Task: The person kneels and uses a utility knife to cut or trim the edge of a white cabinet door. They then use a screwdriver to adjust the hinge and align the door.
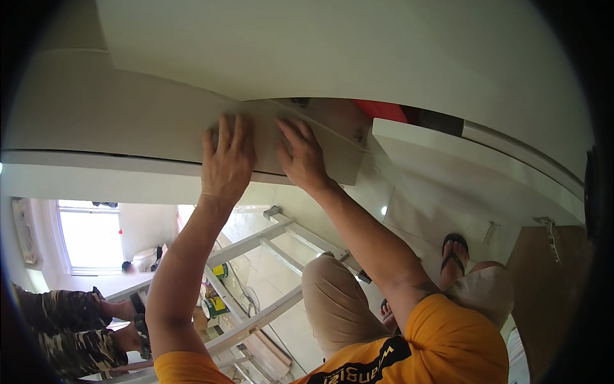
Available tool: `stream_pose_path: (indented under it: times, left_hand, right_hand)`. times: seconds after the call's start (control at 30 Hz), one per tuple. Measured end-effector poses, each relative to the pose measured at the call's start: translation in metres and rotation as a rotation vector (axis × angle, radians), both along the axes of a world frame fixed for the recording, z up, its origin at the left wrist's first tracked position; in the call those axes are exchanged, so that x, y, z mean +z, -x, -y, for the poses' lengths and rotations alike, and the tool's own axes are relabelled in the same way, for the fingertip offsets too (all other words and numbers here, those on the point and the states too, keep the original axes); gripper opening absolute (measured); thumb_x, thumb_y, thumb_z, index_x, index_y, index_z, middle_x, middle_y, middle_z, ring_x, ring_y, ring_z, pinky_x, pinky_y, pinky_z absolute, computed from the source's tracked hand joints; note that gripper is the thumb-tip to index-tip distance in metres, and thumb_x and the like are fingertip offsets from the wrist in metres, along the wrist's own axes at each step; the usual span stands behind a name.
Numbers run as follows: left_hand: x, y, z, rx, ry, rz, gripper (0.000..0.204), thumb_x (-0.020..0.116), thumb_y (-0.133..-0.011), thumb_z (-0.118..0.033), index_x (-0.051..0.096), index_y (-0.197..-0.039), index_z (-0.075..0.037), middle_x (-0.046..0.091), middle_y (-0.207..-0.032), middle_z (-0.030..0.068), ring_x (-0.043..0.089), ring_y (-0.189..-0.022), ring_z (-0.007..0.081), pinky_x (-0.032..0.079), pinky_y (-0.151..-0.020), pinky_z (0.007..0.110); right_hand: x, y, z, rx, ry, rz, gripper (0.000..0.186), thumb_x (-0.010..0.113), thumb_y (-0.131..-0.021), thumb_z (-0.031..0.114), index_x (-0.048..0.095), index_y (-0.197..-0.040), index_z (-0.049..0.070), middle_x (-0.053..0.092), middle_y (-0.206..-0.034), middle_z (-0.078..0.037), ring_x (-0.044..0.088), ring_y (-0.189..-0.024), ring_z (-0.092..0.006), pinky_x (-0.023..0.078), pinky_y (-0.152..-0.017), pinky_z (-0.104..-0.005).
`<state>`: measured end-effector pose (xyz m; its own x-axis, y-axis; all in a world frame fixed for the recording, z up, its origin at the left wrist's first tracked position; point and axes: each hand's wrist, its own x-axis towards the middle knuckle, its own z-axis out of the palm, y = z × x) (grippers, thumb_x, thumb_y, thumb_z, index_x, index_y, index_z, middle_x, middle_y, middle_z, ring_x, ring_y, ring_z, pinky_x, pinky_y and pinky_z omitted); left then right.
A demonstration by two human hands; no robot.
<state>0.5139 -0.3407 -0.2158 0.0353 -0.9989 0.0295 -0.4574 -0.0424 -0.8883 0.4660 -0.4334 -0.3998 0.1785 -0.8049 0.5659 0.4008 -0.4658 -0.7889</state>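
Loosely spread and pinching nothing visible, the left hand (229, 160) and right hand (307, 159) rested on the pale panel (128, 118) beside the larger white board (358, 54), seemingly a steadying or aligning step, whose next move appeared to call for even pressure.

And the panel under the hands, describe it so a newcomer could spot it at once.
Start from the large pale surface across the top of the picture. Just below it, a long, flat greyish-beige panel runs from the left side to past the centre. Unlike its paler neighbours, it has the left hand and right hand over it.
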Motion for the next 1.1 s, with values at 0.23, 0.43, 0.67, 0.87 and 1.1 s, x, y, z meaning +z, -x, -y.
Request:
stream_pose_path:
  times: [0.23, 0.43, 0.67, 0.87, 1.1]
  left_hand:
    - [0.026, -0.002, -0.001, 0.104, 0.132, -0.068, 0.065, 0.075, -0.100, -0.037, 0.060, -0.160, -0.015, 0.057, -0.157, 0.0127, 0.054, -0.146, 0.0356, 0.044, -0.115, 0.056]
    - [0.045, -0.009, 0.015, 0.117, 0.166, -0.037, 0.069, 0.075, -0.101, -0.042, 0.057, -0.162, -0.017, 0.054, -0.158, 0.0114, 0.052, -0.144, 0.0349, 0.043, -0.114, 0.055]
    - [0.039, -0.003, 0.002, 0.029, 0.068, 0.028, 0.056, 0.074, -0.100, -0.032, 0.065, -0.153, -0.016, 0.055, -0.158, 0.0131, 0.051, -0.146, 0.0378, 0.043, -0.116, 0.057]
    - [0.023, 0.006, -0.026, 0.079, 0.096, -0.116, 0.057, 0.076, -0.097, -0.027, 0.066, -0.153, -0.020, 0.051, -0.165, 0.0149, 0.043, -0.157, 0.0412, 0.030, -0.131, 0.067]
    - [0.015, 0.005, -0.035, 0.100, 0.118, -0.180, 0.056, 0.074, -0.099, -0.028, 0.065, -0.155, -0.026, 0.048, -0.169, 0.0138, 0.038, -0.162, 0.0421, 0.027, -0.133, 0.068]
  right_hand:
    - [0.063, -0.015, 0.004, 0.163, -0.052, -0.142, 0.062, 0.068, -0.105, 0.026, 0.054, -0.162, 0.006, 0.070, -0.124, -0.025, 0.073, -0.108, -0.0458, 0.061, -0.094, -0.0548]
    - [0.057, -0.007, 0.001, 0.253, 0.015, -0.280, 0.061, 0.066, -0.107, 0.027, 0.052, -0.165, 0.012, 0.072, -0.114, -0.023, 0.074, -0.100, -0.0436, 0.062, -0.087, -0.0555]
    - [0.047, 0.013, -0.020, 0.292, 0.082, -0.256, 0.059, 0.070, -0.105, 0.024, 0.057, -0.163, 0.021, 0.071, -0.105, -0.020, 0.072, -0.093, -0.0437, 0.061, -0.082, -0.0566]
    - [0.034, 0.002, 0.012, 0.138, -0.038, -0.234, 0.057, 0.068, -0.108, 0.030, 0.058, -0.164, 0.024, 0.074, -0.109, -0.025, 0.074, -0.101, -0.0445, 0.062, -0.084, -0.0561]
    - [0.035, 0.020, -0.029, 0.399, 0.070, -0.367, 0.064, 0.065, -0.108, 0.028, 0.050, -0.169, 0.017, 0.073, -0.113, -0.024, 0.075, -0.103, -0.0418, 0.064, -0.085, -0.0535]
